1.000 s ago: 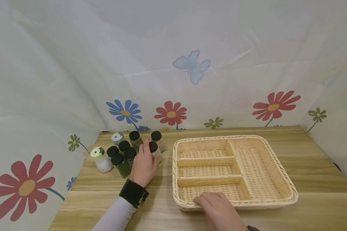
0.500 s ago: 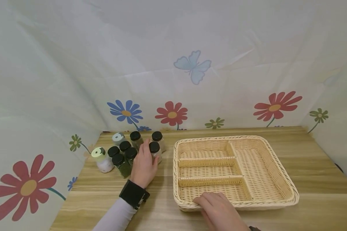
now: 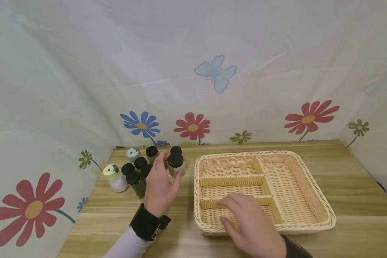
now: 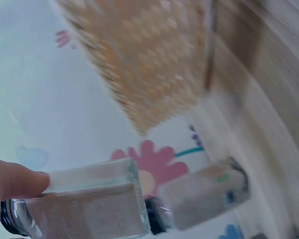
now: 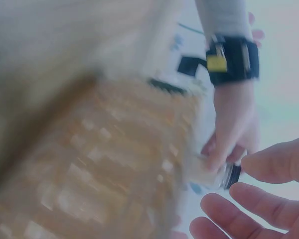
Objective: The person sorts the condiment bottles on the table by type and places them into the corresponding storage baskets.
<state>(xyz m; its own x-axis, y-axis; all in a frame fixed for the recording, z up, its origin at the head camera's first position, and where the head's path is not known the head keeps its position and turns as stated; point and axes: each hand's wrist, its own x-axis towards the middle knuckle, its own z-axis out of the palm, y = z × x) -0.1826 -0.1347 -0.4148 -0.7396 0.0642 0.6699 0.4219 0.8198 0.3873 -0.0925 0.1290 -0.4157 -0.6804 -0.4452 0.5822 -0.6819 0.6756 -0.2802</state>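
In the head view my left hand (image 3: 159, 191) grips a square glass jar (image 3: 176, 165) with a black screw lid, between thumb and fingers. Pale brownish powder fills this jar (image 4: 89, 209) in the left wrist view, where the thumb presses on its side. Over the front rim of the divided wicker basket (image 3: 198, 211) hovers my right hand (image 3: 254, 225), fingers spread and nothing in them. The right wrist view has the fingers of that right hand (image 5: 259, 204) loosely parted near the held jar's black lid.
Several black-lidded jars of green or dark contents (image 3: 138, 186) cluster on the table's left. Beside them stand a yellow-green-capped container (image 3: 116, 181) and a grey-capped one (image 3: 133, 153). A patterned curtain (image 3: 245, 89) hangs behind the wooden table (image 3: 358, 200).
My left hand has lifted the jar from the cluster slightly, now in front of the rear jar. My right hand has let go of the basket's front rim and risen over it.
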